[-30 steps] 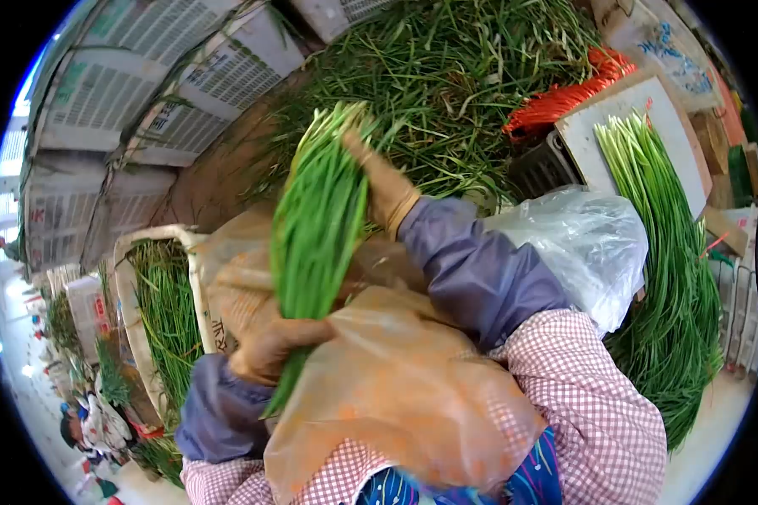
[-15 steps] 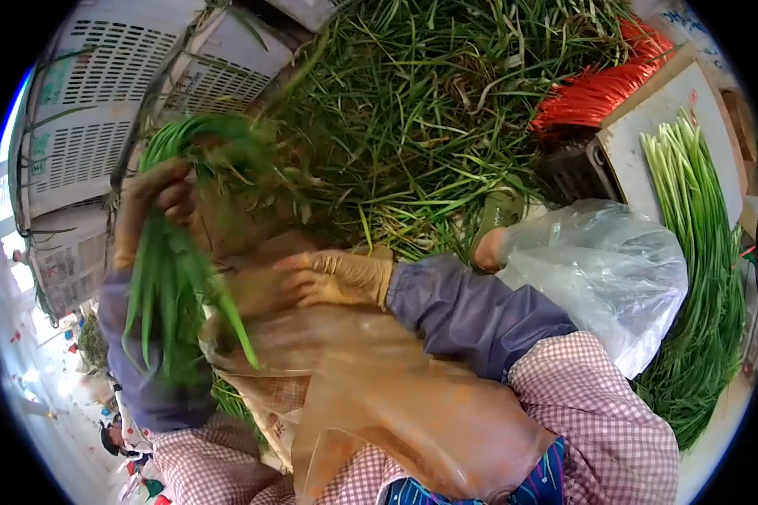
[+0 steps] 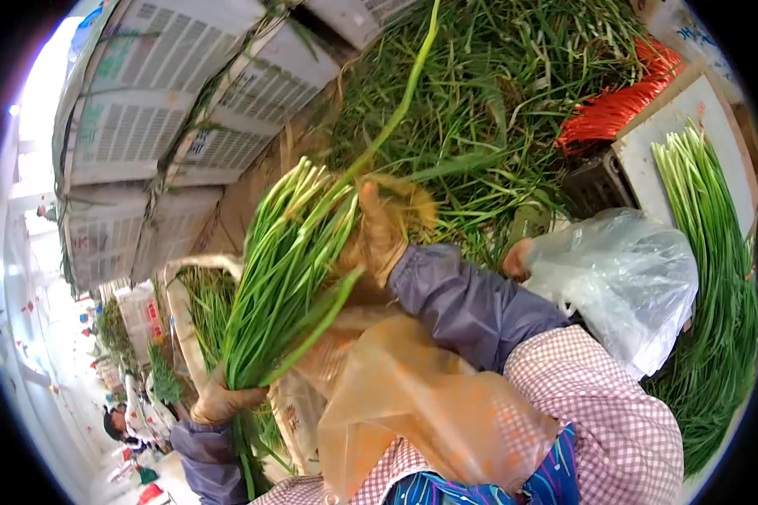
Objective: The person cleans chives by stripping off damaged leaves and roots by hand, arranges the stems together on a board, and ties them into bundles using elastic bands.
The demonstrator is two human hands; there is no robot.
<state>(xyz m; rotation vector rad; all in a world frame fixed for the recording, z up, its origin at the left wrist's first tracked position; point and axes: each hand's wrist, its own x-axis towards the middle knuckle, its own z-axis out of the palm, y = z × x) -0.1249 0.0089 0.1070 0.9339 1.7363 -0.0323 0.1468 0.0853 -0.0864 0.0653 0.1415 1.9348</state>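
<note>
A bundle of long green stalks (image 3: pixel 282 278) slants across the front of my body, its pale ends up. My left hand (image 3: pixel 221 400), in a tan glove, is wrapped round its lower green part. Beside the pale ends is my right hand (image 3: pixel 381 227), also gloved, its fingers partly raised and blurred. Whether it grips any stalk cannot be made out. One longer stalk (image 3: pixel 404 97) sticks up past the bundle. An orange-tinted plastic sheet (image 3: pixel 429 404) covers my lap.
Loose greens (image 3: pixel 488 101) are heaped ahead, near red ties (image 3: pixel 619 105). At right a large bundle (image 3: pixel 707 252) leans on a white board (image 3: pixel 724 109) beside clear plastic (image 3: pixel 623 269). White crates (image 3: pixel 135 118) stand at left, above a greens-filled container (image 3: pixel 181 316). A person (image 3: pixel 126 425) is farther left.
The bundle has come from the left back before my body, its pale ends now up. My left hand has moved down, and my right hand has risen to the pale ends.
</note>
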